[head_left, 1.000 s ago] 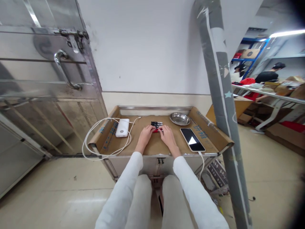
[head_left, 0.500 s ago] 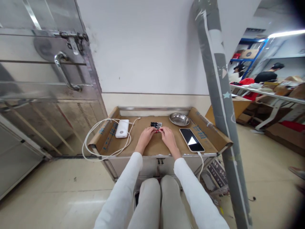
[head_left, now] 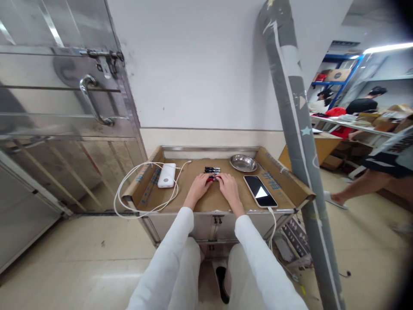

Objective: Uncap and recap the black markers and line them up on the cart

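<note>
My left hand (head_left: 199, 187) rests low over the cardboard-lined tabletop (head_left: 190, 200), its fingertips closed on the left end of a small red pen (head_left: 211, 178). Facing it, my right hand (head_left: 227, 185) has its fingers curled at the pen's right end. Fingers partly cover the pen, so its full length is hidden. Just beyond the fingertips lie several black pens (head_left: 212, 169) with pale ends, side by side and pointing left to right.
On the left sits a white power bank (head_left: 167, 175) with a looped white cable (head_left: 120, 189). A metal dish (head_left: 243, 163) stands at back right, with a plugged-in phone (head_left: 260, 191) before it. A thick grey roll (head_left: 298, 112) leans beside the table. A person's leg (head_left: 361, 189) is at far right.
My hands stay nearly in place, and more of the red pen shows between them. My knees have spread apart. Someone walking has come into view at the right.
</note>
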The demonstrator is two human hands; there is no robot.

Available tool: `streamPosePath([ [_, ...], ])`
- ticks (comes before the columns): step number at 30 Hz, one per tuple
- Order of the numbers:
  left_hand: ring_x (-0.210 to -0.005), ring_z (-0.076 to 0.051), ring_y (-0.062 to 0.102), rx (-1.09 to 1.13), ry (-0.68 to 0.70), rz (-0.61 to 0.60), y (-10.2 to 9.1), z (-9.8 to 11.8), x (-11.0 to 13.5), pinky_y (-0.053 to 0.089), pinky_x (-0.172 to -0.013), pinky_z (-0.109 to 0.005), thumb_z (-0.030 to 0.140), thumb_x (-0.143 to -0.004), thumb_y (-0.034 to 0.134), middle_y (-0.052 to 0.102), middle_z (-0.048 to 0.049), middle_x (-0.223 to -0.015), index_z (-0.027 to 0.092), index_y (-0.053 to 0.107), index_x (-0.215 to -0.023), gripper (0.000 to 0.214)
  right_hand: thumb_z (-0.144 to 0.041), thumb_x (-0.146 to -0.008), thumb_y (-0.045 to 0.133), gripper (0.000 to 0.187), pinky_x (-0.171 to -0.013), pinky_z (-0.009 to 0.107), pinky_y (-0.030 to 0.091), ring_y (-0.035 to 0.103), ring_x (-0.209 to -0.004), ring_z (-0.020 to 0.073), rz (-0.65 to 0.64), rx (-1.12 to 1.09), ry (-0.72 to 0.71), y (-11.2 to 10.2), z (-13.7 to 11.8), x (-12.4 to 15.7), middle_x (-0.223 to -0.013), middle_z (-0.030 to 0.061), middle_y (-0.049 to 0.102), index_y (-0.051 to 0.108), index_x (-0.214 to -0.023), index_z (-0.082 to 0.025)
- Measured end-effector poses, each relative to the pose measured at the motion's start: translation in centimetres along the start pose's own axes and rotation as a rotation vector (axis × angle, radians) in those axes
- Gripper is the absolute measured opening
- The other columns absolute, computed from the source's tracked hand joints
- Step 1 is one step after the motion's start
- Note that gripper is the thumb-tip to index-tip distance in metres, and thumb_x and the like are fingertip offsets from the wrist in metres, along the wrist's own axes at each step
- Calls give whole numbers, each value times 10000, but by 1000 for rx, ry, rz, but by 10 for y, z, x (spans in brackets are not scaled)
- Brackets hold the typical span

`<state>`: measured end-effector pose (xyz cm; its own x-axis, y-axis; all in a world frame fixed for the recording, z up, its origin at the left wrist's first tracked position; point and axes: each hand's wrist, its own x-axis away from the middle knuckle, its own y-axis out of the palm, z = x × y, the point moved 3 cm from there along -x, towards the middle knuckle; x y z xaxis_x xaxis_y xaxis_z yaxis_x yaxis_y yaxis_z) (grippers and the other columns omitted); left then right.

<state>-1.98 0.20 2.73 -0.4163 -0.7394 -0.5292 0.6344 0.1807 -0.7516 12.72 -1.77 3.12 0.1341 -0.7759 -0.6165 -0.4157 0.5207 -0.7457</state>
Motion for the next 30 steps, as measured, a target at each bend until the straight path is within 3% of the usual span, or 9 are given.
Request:
streamPosePath([
  [7, -1028, -213, 537, -112, -20, -103, 1, 4, 1, 385, -902, -360, 300, -854, 577, 638, -47, -1078, 244, 607, -1084, 239, -262, -961, 348, 274, -752, 299, 333, 554, -814, 200, 76, 50, 124, -3, 6, 1, -902, 75, 676, 611, -995, -195],
  [12, -1014, -202, 547, -144, -80, -64, -1, 4, 2, 384, -898, -356, 285, -911, 477, 622, -59, -1064, 216, 613, -1046, 203, -241, -955, 359, 270, -703, 304, 318, 554, -760, 203, 52, 103, 200, -1, 9, 1, -821, 86, 674, 624, -953, -194],
  [20, -975, -179, 572, -168, -71, -13, -1, 3, 0, 407, -877, -321, 268, -929, 442, 607, -59, -1077, 217, 581, -1099, 225, -248, -954, 361, 278, -739, 318, 320, 544, -821, 216, 14, 120, 68, 0, 2, 0, -889, 86, 687, 634, -991, -212],
  [26, -932, -175, 582, -182, -87, 37, -2, 2, 1, 421, -858, -310, 290, -943, 407, 609, -61, -1049, 208, 580, -1086, 239, -245, -950, 335, 298, -759, 329, 355, 558, -824, 219, 49, 96, 112, 1, 5, 1, -886, 94, 685, 628, -985, -198],
  [30, -910, -163, 589, -152, -73, 52, 2, 1, 0, 436, -839, -285, 280, -952, 381, 613, -53, -1025, 206, 566, -1079, 237, -196, -913, 357, 339, -847, 330, 414, 582, -987, 205, -19, -121, -13, 4, 0, 1, -1119, 94, 647, 502, -1220, -189],
])
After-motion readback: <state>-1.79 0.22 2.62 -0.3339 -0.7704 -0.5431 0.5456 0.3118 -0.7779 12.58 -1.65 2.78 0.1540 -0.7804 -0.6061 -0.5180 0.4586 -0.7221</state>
